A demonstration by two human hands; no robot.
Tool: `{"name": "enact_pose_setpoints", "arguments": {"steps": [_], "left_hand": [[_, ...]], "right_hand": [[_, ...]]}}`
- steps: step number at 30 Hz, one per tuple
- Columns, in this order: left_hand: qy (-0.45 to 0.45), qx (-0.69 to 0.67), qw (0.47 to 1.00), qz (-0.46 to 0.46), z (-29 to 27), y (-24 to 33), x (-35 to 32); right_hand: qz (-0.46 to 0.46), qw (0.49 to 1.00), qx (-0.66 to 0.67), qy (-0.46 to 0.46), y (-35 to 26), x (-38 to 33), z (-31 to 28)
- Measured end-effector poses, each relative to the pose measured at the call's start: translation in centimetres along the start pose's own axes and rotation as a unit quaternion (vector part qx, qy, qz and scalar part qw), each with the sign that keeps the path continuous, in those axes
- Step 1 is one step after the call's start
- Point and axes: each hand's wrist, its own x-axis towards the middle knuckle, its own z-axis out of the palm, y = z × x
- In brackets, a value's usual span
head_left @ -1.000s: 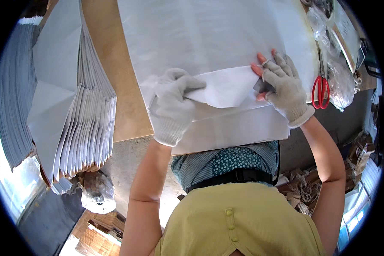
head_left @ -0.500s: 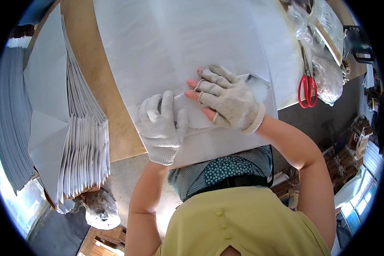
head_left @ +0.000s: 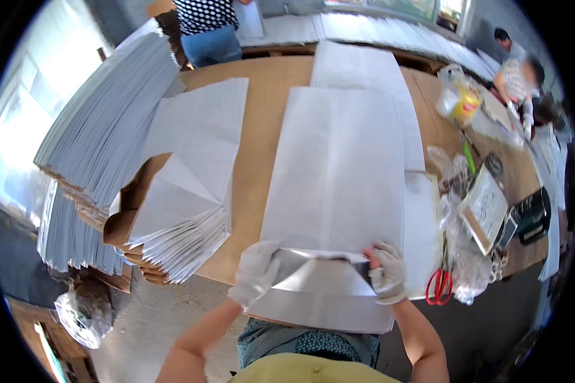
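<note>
A long white paper bag (head_left: 332, 172) lies lengthwise in front of me. Its near end is spread into a folded flap (head_left: 326, 284) with slanting creases and a dark gap along the far side. My left hand (head_left: 257, 271), in a pale work glove, grips the left side of this end; its fingertips are partly hidden by the paper. At the right corner, my right hand (head_left: 388, 271) is closed on the paper, bare fingertips showing from its glove. More white bags (head_left: 367, 67) lie beneath and beyond.
Fanned folded bags (head_left: 185, 223) and a tall stack (head_left: 112, 118) stand left. To the right are red-handled scissors (head_left: 439, 286), crumpled clear plastic (head_left: 469, 274), a white board (head_left: 483, 210) and a dark green case (head_left: 531, 216). People work at the far left and far right.
My hands have moved from lying close together over the folded end to its two sides, and the end now stands spread open. The view has tilted up, showing the room beyond.
</note>
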Motion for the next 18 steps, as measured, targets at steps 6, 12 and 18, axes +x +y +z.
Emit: {"name": "enact_pose_setpoints", "arguments": {"steps": [6, 12, 18], "left_hand": [[0.097, -0.499, 0.684, -0.523, -3.9, 1.9, -7.4], [-0.017, -0.502, 0.749, -0.433, -2.1, 0.1, -4.3], [0.169, -0.077, 0.965, -0.184, -10.8, 5.9, 2.2]], "right_hand": [[0.172, 0.97, -0.034, -0.168, -0.8, -1.8, -6.5], [0.109, 0.984, -0.079, -0.118, 0.7, -3.6, -3.6], [0.343, 0.881, 0.327, -0.015, 12.0, -0.4, -5.1]]}}
